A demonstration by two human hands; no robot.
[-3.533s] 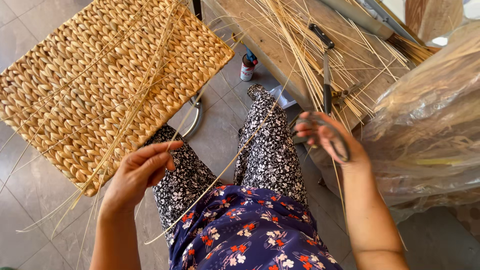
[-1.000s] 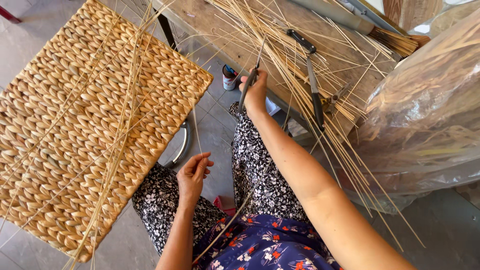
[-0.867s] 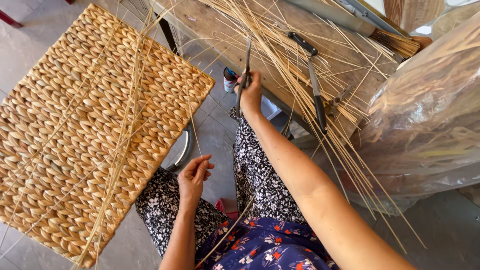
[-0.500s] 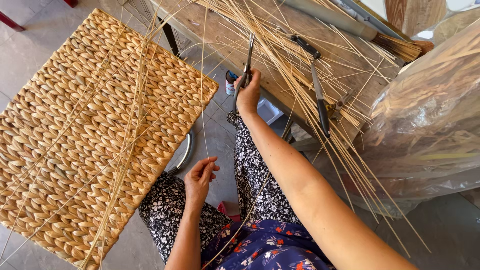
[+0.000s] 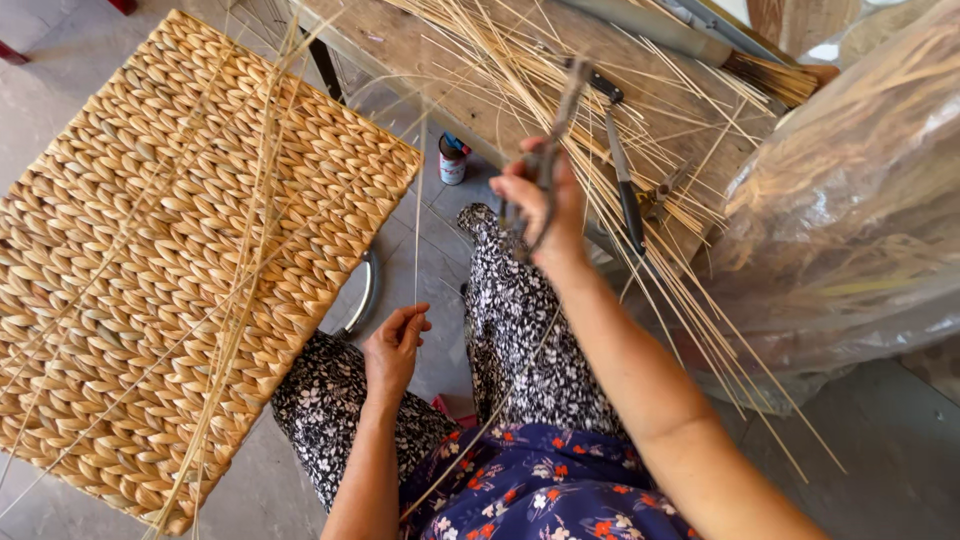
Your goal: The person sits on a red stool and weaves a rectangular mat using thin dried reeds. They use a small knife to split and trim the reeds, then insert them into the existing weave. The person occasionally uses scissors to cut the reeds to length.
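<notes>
My right hand is raised over my knees, shut on a pair of dark scissors whose blades point up toward the loose straw on the wooden bench. Lower down, my left hand hovers above my left knee. Its fingertips pinch a thin straw strand that rises straight up. A large woven rush panel lies to the left, with several long straws trailing over it.
A black-handled knife and a brush lie among the straw on the bench. A small can stands on the tiled floor under it. A clear plastic bag of straw fills the right side. A curved metal bar shows beside the panel.
My right hand went from my lap out to the bench edge with the scissors, then drew back slightly. My left hand stayed by my knee, pinching the strand.
</notes>
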